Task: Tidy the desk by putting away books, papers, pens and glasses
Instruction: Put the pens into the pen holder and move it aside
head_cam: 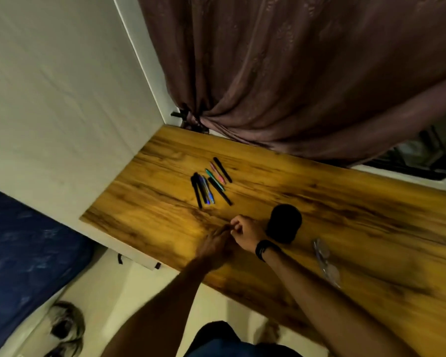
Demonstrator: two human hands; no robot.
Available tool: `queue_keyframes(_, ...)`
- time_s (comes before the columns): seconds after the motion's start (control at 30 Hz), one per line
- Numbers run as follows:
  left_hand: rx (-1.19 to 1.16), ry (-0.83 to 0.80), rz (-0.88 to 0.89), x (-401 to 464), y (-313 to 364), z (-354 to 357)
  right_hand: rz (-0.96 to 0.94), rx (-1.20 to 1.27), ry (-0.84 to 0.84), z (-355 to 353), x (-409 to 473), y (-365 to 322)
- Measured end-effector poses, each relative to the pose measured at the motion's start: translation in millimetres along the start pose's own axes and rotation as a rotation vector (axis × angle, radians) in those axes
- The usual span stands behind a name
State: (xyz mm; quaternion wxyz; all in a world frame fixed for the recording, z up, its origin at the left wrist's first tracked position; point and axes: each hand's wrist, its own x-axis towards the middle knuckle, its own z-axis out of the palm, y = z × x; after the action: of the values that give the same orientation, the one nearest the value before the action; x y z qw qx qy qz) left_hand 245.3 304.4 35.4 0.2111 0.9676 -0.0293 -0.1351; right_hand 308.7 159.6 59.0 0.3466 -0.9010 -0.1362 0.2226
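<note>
Several pens lie loose on the wooden desk: black ones, a blue one, a green one and a pink one. A black pen cup stands just below and right of them. Clear-framed glasses lie further right, near the desk's front edge. My two hands meet over the desk below the pens and left of the cup. The left hand is blurred, its fingers reaching to the right hand. My right hand, with a black band at the wrist, has its fingers curled, and I see nothing in it.
A brown curtain hangs down onto the desk's back edge. A white wall closes the left end. A blue bed lies at the lower left, and shoes sit on the floor.
</note>
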Motion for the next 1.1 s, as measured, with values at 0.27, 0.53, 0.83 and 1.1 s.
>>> queue_keyframes(0.27,-0.208,0.291,-0.214,30,-60,-43,-0.026,-0.069,0.083,0,64,-22)
queue_keyframes(0.53,-0.246,0.245,-0.575,91,-101,-95,0.085,-0.069,0.169,18,122,-70)
queue_keyframes(0.83,-0.205,0.094,-0.497,130,-131,-109,0.193,-0.260,0.121,48,153,-94)
queue_keyframes(1.1,-0.343,0.010,-0.488,134,-166,-122,0.248,-0.212,0.148,61,123,-89)
